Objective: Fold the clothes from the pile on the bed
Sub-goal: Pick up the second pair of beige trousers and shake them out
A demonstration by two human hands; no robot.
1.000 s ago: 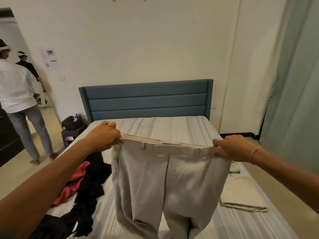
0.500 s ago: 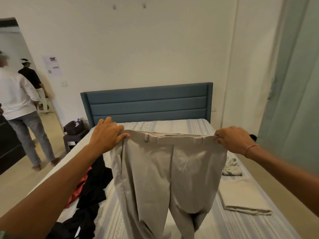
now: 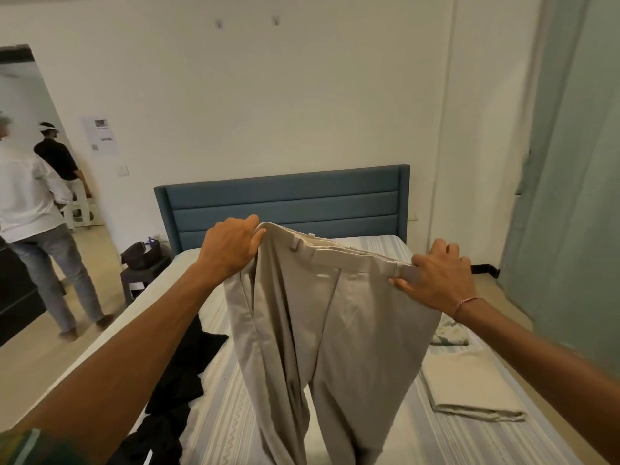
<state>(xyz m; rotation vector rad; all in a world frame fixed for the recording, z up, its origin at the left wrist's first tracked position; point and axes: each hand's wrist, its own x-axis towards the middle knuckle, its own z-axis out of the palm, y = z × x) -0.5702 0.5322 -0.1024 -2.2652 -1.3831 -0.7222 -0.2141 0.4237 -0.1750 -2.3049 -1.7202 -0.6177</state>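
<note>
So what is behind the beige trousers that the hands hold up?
Behind the trousers lies the striped bed, with the blue headboard further back. The middle of the mattress is covered by them, so anything lying there cannot be seen.

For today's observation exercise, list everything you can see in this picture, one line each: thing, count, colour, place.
trousers: 1, beige, held up by the waistband over the bed
bed: 1, striped sheet, centre
headboard: 1, blue, against the wall
black clothes: a pile, black, left side of bed
folded cloth: 1, beige, right side of bed
crumpled cloth: 1, pale patterned, beyond the folded cloth
stool: 1, dark, left of bed, black bag on it
curtain: 1, green, right
paper: 1, white, on wall
people: 2, in the doorway at left
left hand: grips waistband's left end
right hand: pinches waistband's right end
</note>
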